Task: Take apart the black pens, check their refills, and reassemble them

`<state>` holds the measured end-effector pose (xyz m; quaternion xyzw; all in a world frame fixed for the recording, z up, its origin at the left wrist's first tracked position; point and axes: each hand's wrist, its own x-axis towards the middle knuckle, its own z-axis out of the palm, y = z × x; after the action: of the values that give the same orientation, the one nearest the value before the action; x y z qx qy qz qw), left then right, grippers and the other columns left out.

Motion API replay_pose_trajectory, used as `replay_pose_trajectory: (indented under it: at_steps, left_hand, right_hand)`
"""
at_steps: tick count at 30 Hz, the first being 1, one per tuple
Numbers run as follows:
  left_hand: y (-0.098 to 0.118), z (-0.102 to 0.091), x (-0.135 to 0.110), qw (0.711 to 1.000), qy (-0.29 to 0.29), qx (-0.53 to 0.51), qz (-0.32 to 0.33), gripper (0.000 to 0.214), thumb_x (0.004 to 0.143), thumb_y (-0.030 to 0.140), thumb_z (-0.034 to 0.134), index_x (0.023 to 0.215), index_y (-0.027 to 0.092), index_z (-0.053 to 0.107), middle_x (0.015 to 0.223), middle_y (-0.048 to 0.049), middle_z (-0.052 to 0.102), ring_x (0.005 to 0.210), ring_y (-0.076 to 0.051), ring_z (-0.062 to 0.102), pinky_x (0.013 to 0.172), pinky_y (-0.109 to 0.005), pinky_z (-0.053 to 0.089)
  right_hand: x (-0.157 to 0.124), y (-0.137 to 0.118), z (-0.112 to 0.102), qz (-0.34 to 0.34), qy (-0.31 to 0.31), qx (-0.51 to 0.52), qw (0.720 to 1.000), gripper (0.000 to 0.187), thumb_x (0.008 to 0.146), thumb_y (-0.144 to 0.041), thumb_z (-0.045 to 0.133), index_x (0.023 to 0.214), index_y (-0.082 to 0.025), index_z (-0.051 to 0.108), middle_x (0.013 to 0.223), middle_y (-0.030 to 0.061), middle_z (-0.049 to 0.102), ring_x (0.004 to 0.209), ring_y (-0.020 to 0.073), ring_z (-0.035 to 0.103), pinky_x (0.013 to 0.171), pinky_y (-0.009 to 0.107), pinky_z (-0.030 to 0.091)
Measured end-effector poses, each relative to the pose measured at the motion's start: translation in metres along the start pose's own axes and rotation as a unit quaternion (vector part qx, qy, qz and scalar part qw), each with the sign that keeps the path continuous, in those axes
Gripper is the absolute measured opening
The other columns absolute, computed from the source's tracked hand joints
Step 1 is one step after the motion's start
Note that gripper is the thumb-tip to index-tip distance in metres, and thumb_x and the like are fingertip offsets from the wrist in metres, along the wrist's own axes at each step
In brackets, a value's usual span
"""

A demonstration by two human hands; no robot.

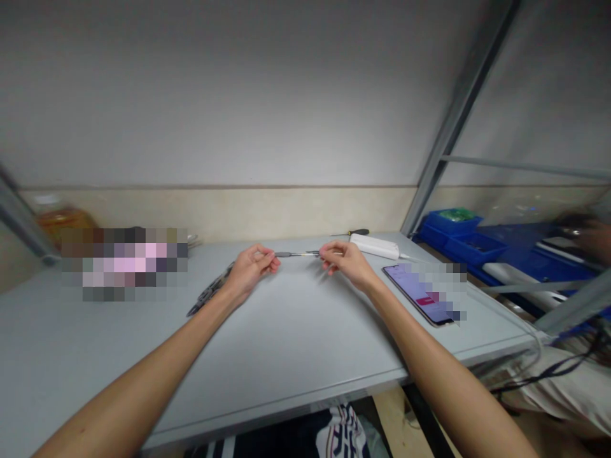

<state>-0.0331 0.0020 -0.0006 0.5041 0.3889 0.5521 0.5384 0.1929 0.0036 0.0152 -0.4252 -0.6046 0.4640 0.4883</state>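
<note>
Both hands are raised over the grey table (286,337), fingertips pinched and facing each other. Between them runs a thin pen-like rod (298,254), grey towards the left and silvery in the middle, with a darker part at the right. My left hand (251,267) is closed on its left end. Its right end is pinched by my right hand (344,261). I cannot tell whether it is one piece or two joined parts. Beside my left wrist lies a dark, mottled long object (210,292), partly hidden by the hand and forearm.
Right of my right hand are a white power strip (375,246), a screwdriver (358,232) and a lit phone (417,294). A bottle of amber liquid (62,219) stands far left beside a blurred-out patch. Past the metal frame (436,152) are blue bins (451,222) and another person's hand (599,232).
</note>
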Motion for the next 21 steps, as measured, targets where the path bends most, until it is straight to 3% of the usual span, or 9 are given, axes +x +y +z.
replay_pose_trajectory:
  at_steps: [4,7,11,21]
  left_hand:
    - [0.0022,0.0007,-0.0011,1.000,0.007,-0.004,-0.009,0.034,0.057,0.034,0.075,0.071,0.014,0.051,0.060,-0.0010,0.064,0.054,-0.008,0.056,0.061,-0.024,0.044]
    - [0.0024,0.0011,-0.0017,1.000,0.004,-0.011,-0.012,0.034,0.057,0.034,0.075,0.071,0.014,0.051,0.060,-0.0011,0.064,0.054,-0.008,0.056,0.060,-0.024,0.045]
    - [0.0007,0.0010,-0.0011,1.000,0.002,-0.019,-0.006,0.034,0.057,0.034,0.075,0.070,0.014,0.051,0.060,-0.0010,0.064,0.053,-0.008,0.056,0.059,-0.024,0.045]
    - [-0.0033,0.0002,0.0017,0.996,0.027,0.078,0.037,0.040,0.064,0.051,0.066,0.061,0.015,0.050,0.051,0.0005,0.058,0.044,-0.007,0.049,0.049,-0.021,0.039]
  right_hand:
    - [-0.0014,-0.0031,0.0003,-0.011,0.003,0.025,1.000,0.032,0.056,-0.024,0.073,0.083,-0.016,0.058,0.078,-0.0003,0.057,0.059,0.0106,0.059,0.047,0.021,0.049]
    - [-0.0014,-0.0031,0.0008,0.017,0.001,0.018,1.000,0.033,0.061,-0.027,0.071,0.090,-0.016,0.059,0.077,0.0010,0.059,0.059,0.0115,0.060,0.048,0.023,0.050]
    - [0.0010,0.0005,0.0007,0.046,-0.010,0.004,0.999,0.023,0.067,-0.033,0.067,0.075,-0.012,0.061,0.064,0.0017,0.060,0.053,0.0092,0.056,0.047,0.021,0.047]
    - [0.0028,0.0025,-0.0006,-0.017,0.022,0.025,0.999,0.027,0.054,-0.031,0.075,0.072,-0.013,0.064,0.063,0.0019,0.062,0.055,0.0117,0.056,0.054,0.026,0.047]
